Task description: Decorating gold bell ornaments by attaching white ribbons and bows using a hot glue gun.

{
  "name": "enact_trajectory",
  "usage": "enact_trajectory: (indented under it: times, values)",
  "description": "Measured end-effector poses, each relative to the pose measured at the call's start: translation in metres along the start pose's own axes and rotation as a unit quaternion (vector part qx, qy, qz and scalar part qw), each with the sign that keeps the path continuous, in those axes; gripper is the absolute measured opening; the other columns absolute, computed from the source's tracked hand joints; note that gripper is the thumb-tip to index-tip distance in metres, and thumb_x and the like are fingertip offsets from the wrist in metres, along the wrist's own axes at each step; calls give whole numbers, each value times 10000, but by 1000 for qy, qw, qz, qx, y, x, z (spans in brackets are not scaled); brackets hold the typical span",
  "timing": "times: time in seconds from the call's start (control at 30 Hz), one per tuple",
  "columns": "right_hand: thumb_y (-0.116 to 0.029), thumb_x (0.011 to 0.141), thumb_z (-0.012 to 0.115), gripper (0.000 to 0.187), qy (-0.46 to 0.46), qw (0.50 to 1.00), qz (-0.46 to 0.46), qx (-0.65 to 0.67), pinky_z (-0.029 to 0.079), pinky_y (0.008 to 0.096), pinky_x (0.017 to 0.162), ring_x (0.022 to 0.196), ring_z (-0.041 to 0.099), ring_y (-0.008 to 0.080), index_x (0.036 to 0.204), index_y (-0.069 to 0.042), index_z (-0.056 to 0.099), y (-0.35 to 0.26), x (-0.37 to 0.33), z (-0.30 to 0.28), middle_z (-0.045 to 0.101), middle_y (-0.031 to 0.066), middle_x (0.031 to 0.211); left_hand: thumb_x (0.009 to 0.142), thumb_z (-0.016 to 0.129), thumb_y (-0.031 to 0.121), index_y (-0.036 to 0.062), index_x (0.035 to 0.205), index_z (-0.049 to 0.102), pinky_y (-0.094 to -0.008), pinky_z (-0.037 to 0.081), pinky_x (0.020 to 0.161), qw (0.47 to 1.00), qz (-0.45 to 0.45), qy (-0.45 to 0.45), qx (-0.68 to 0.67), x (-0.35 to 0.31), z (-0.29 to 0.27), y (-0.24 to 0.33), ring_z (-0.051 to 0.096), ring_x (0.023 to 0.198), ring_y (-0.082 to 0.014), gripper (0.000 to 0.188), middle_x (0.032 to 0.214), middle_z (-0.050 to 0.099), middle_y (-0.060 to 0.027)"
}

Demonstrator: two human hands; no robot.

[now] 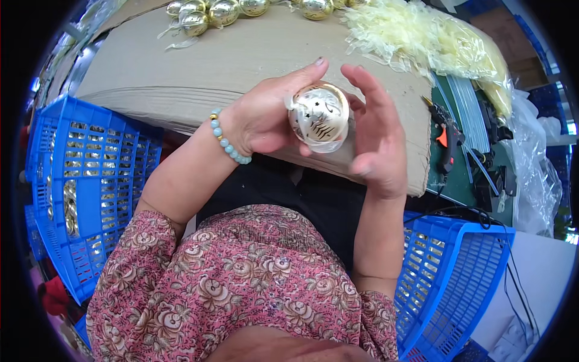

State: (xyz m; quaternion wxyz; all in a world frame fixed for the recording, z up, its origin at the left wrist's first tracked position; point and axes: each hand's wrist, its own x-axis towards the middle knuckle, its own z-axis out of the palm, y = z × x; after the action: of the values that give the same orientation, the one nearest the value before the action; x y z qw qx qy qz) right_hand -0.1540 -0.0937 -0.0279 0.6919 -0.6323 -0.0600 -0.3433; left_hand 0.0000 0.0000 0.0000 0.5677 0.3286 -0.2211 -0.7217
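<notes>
A shiny gold ball ornament [318,118] with dark printed marks is in front of me, over the near edge of the cardboard. Clear plastic film clings to its surface. My left hand [272,111], with a beaded bracelet at the wrist, cups the ball from the left, and its fingers pass partly out of sight beneath. On the other side, my right hand [381,136] is open, its thumb and fingers spread around the ball. Some of its fingers are hidden behind the ball, so any contact there is unclear.
Cardboard [253,57] covers the work surface. Several gold balls [223,12] lie at its far edge. Pale yellow plastic bags [422,33] are heaped at the far right, near orange-and-black pliers [445,142]. Blue crates stand left [90,130] and right [449,265] of me.
</notes>
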Motion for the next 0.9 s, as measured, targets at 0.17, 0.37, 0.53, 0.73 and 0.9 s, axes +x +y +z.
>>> enact_trajectory:
  times: [0.17,0.37,0.53,0.73,0.9]
  values:
    - [-217,696,768,404,37,966,-123,-223,301,413,1026,1172,459,271,1057,-67,669,5,7,2,613,112,1170,964,310,518,17,1018,593,-273,517,395,998,-16,54,-27,0,5,-3,660,577,-243,577,770,665,-151]
    - [-120,830,666,139,48,989,-96,-97,341,436,997,1010,553,259,932,-42,613,-5,15,8,635,147,997,940,401,531,20,1003,599,-260,523,468,998,22,3,54,1,-7,-4,652,662,-196,552,815,655,-100]
    - [23,780,689,168,116,992,-43,-18,465,245,772,848,558,122,918,-5,597,-10,19,14,609,69,885,935,435,521,-2,1053,602,-262,535,630,992,78,35,97,1,-1,-6,640,752,-144,562,838,651,-78]
    - [22,777,694,187,144,989,-6,-17,454,218,754,841,539,92,935,0,597,-14,26,21,592,35,892,930,463,508,-8,1062,607,-278,530,682,991,103,31,75,0,1,-5,636,770,-144,552,871,650,-92]
    - [-19,784,701,152,175,983,23,-57,455,207,686,769,529,74,908,1,615,-15,33,23,588,22,837,925,479,470,-11,1059,570,-333,553,637,984,64,-106,128,-3,-14,-2,653,780,-231,508,926,637,-136]
